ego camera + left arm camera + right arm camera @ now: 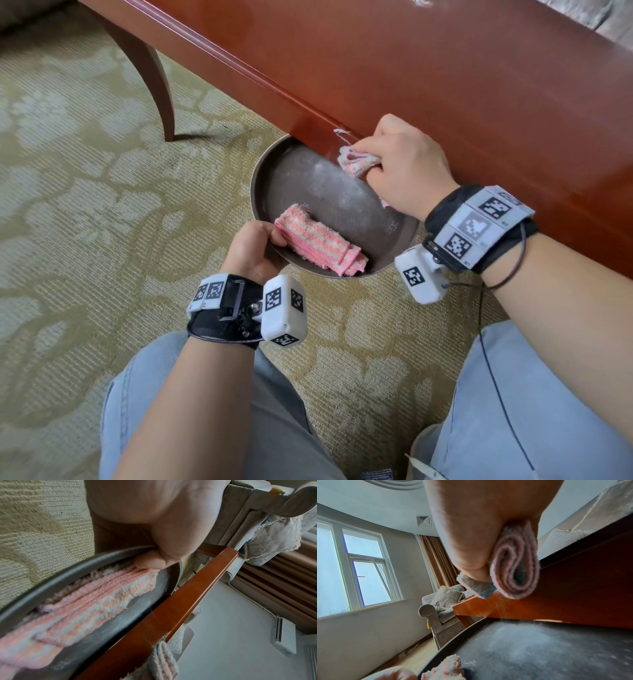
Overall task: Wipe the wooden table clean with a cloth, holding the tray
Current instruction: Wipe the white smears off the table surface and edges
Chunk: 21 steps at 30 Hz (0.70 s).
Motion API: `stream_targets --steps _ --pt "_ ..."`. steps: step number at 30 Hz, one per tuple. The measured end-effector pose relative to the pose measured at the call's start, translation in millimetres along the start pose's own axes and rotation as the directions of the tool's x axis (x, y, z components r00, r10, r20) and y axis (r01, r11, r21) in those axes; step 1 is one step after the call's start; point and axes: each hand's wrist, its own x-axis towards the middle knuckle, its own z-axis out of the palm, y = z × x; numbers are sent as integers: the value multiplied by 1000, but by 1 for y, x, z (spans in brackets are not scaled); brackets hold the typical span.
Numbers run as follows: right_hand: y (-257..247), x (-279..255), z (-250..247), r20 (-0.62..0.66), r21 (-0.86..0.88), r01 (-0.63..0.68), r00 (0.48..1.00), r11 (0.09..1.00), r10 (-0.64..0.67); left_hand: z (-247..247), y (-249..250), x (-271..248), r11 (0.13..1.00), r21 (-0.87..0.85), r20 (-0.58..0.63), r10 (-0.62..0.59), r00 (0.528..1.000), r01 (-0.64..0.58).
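L hand (251,248) gripping tray (329,192), R hand (407,168) gripping cloth (356,161)

Soft daylight fills the room, pouring through the window (359,566), which blows out pale blue-white. The head view is bright and mostly sharp, with glossy glare streaking the table (445,85) and a faint shadow under its leg (150,68). Lines bow at the edges, wide-angle stretch everywhere. In the left wrist view the striped cloth (82,608) smears out of focus low down, and the palm (154,513) sits dim. In the right wrist view the tray (539,649) is hazy, the table's underside dark.
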Motion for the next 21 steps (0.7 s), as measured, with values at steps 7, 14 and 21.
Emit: stream_targets --steps 7,14,21 --pt "4 14 2 -255 11 30 967 999 -26 -1 -1 0 1000 13 -14 -8 1000 8" --pt "-9 46 25 -68 -25 -96 993 995 94 1 -1 4 1000 -3 -24 -13 1000 13" --pt "-10 31 19 4 -253 61 998 966 -62 6 -1 7 1000 -13 2 -20 1000 20"
